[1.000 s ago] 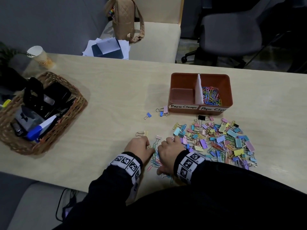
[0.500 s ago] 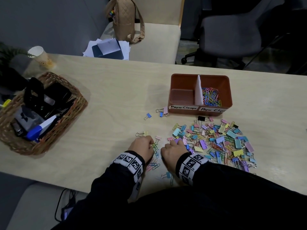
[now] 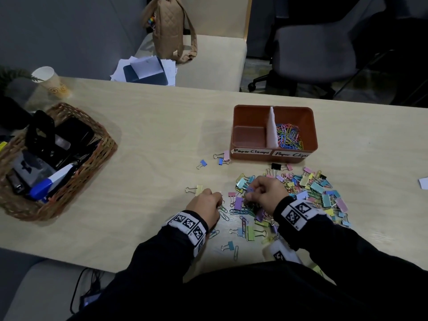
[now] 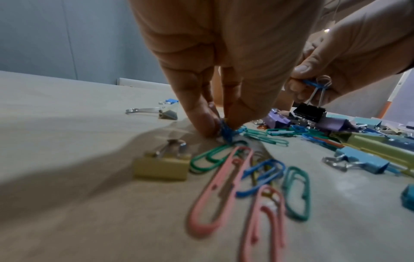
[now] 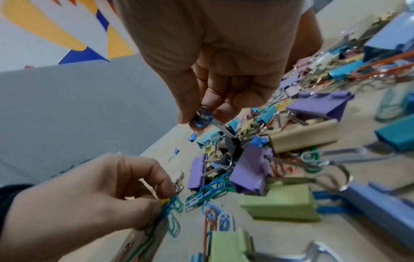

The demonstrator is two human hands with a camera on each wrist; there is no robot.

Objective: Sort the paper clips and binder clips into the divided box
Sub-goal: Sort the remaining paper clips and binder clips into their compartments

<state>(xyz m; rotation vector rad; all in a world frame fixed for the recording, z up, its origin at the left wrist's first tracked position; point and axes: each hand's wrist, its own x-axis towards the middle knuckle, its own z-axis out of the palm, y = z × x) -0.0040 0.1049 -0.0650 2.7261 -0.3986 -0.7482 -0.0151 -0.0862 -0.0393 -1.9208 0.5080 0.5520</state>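
left wrist view: black binder clip (image 4: 309, 112) dangles below right hand (image 4: 349, 53).

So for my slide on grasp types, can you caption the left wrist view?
Left hand pinches paper clips on the table; right hand lifts a black binder clip.

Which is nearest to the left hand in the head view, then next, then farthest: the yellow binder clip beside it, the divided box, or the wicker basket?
From the left hand:
1. Yellow binder clip, just beyond the knuckles, slightly left.
2. Divided box, farther back and to the right.
3. Wicker basket, far off to the left.
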